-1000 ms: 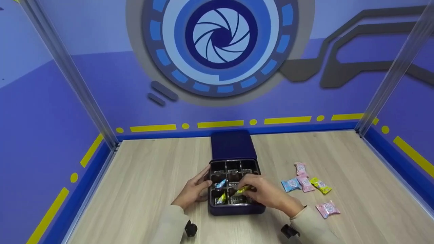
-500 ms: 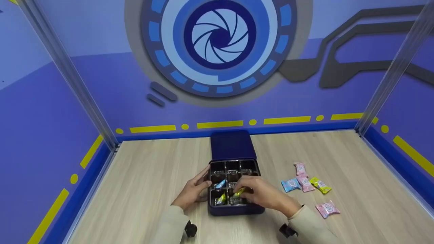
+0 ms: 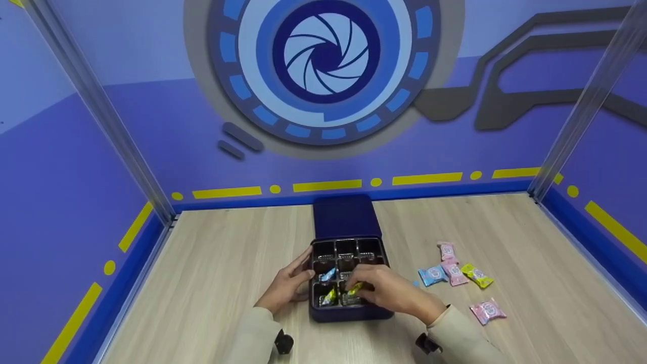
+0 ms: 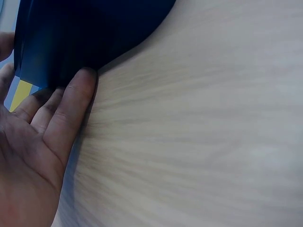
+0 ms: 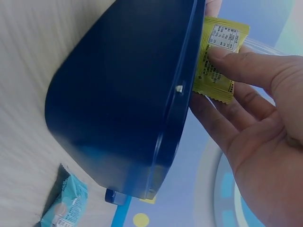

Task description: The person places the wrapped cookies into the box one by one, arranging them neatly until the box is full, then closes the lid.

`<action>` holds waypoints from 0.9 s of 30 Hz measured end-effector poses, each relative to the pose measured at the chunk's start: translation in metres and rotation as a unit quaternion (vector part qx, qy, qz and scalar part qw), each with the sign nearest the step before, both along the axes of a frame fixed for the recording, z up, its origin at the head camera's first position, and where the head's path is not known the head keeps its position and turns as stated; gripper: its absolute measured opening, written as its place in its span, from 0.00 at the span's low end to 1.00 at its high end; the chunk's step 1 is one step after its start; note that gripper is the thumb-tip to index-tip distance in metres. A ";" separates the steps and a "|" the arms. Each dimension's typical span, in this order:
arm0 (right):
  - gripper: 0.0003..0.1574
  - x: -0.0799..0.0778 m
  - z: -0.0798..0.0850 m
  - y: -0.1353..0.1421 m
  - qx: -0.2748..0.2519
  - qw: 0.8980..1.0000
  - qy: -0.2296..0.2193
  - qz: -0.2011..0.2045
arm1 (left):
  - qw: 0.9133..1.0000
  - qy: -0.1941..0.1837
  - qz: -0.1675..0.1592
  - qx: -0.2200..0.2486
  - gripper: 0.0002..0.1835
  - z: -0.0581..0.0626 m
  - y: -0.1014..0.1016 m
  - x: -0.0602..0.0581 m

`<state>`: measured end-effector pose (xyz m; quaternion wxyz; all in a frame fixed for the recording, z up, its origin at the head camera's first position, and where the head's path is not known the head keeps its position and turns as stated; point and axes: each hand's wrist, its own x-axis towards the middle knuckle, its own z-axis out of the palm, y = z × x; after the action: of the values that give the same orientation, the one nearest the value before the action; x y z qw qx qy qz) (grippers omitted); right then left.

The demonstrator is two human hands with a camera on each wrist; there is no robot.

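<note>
A dark blue box with a black divided tray lies on the table. My left hand holds its left wall, thumb at the rim and fingers along the outside. Over the front middle compartment, my right hand pinches a yellow wrapped candy between thumb and fingers; in the right wrist view it is beside the rim. A blue candy sits in the middle left compartment, a yellow candy in the front left one. The right hand hides the compartments at the front right.
The box's lid part lies behind it, near the back wall. Right of the box lie a blue candy, a yellow candy and several pink candies. A small blue bit shows beside the right hand.
My right hand has moved slightly left and lower with the yellow candy, toward the front middle compartment. The left hand keeps its place on the box.
</note>
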<state>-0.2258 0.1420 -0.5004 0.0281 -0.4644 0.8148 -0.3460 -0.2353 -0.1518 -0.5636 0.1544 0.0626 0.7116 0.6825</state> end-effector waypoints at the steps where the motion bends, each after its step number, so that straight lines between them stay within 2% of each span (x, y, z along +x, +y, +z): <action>1: 0.15 0.000 0.000 -0.001 0.003 1.000 0.002 0.000 | 1.000 0.000 0.000 0.000 0.37 0.000 0.000 0.000; 9: 0.14 0.000 0.000 -0.004 0.021 0.999 0.025 0.012 | 0.999 0.028 -0.004 -0.026 0.36 0.003 -0.001 0.002; 14: 0.13 0.001 -0.001 -0.007 0.032 0.999 0.038 0.010 | 0.999 0.024 0.001 -0.032 0.36 0.003 -0.001 0.002; 27: 0.13 0.002 -0.004 -0.012 0.068 0.996 0.055 -0.004 | 1.000 0.010 -0.006 0.000 0.36 0.002 -0.001 0.002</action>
<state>-0.2234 0.1304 -0.5041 0.0133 -0.4765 0.8387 -0.2634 -0.2328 -0.1530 -0.5612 0.1518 0.0737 0.7128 0.6807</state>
